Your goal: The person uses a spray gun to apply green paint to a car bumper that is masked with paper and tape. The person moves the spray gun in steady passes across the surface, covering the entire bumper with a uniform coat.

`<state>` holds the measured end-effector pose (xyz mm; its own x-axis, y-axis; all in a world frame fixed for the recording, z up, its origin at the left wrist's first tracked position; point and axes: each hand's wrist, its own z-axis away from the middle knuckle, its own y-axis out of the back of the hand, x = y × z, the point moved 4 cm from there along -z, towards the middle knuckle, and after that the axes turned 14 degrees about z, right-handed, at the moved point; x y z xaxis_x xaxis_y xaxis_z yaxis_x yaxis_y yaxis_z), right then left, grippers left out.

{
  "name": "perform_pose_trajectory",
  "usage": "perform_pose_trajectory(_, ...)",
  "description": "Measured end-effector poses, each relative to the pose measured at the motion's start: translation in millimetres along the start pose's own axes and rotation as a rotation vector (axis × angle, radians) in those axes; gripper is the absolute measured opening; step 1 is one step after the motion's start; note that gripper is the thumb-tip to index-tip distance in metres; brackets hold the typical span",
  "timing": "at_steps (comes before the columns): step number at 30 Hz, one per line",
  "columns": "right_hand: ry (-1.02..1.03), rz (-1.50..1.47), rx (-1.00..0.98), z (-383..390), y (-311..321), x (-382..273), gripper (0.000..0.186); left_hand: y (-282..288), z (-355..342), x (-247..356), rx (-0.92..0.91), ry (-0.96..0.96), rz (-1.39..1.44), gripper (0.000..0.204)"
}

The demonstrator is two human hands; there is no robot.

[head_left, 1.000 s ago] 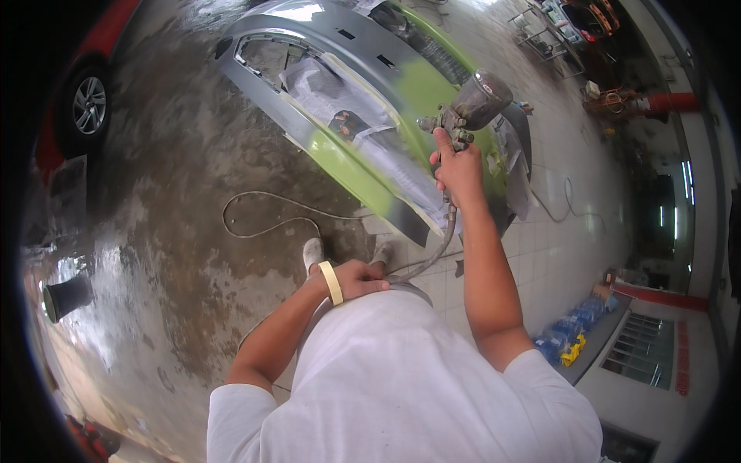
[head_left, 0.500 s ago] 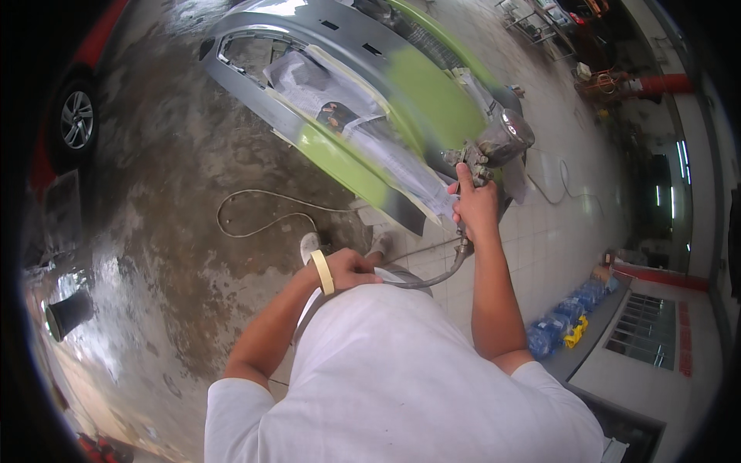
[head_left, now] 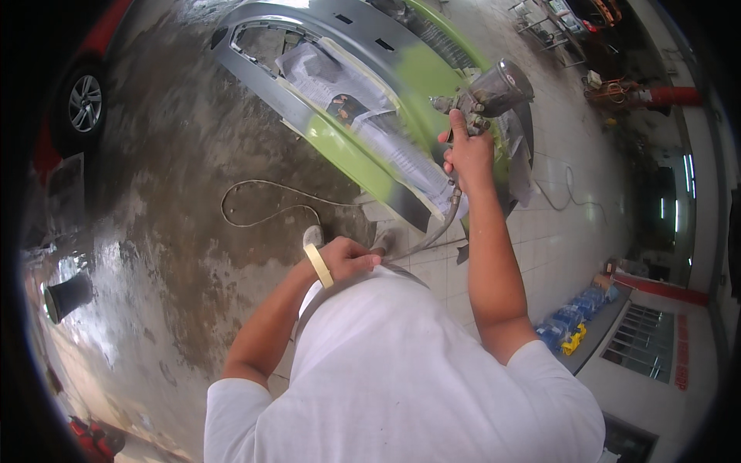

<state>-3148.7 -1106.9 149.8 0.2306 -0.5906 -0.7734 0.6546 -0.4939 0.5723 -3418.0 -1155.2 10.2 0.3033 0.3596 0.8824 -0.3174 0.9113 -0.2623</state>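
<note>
My right hand [head_left: 471,158] is closed around the grip of a spray gun [head_left: 455,104], with a metal paint cup [head_left: 502,85] on it. The gun is over the right end of a car bumper [head_left: 409,85], grey with light green painted areas. Masking paper [head_left: 378,139] covers the bumper's middle opening. From the gun's handle an air hose [head_left: 444,228] curves down towards my waist. There my left hand [head_left: 347,258] is curled, seemingly round the hose; its fingers are partly hidden. A pale yellow roll of tape [head_left: 318,266] rings my left wrist.
A loop of hose [head_left: 231,216] lies on the wet, stained floor. A red car's wheel [head_left: 85,100] is at far left, with a dark cylindrical object [head_left: 68,297] below it. Blue plastic-wrapped things [head_left: 571,316] line a ledge at right. A cluttered rack [head_left: 544,23] stands behind.
My right hand has raised the spray gun, moving it away from me over the bumper. The hose hangs straighter, and my left hand has moved slightly up at my waist. The view has shifted slightly.
</note>
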Motion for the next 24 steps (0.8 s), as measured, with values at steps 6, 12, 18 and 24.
perform_pose_trajectory(6,-0.095,-0.003,0.050,10.8,23.4,22.9,0.036,-10.4,-10.2,3.6,-0.058,-0.081,-0.056,0.051)
perform_pose_trajectory(12,-0.167,0.023,0.126,26.9,69.9,74.7,0.036,-34.9,-40.6,3.6,-0.212,-0.069,-0.172,0.047)
perform_pose_trajectory(18,-0.269,0.003,0.216,44.8,109.0,117.0,0.037,-51.8,-63.0,20.6,-0.316,-0.092,-0.272,0.045)
perform_pose_trajectory(24,-0.295,-0.030,0.285,50.3,129.1,134.9,0.042,-56.7,-77.0,21.8,-0.367,-0.093,-0.367,0.044)
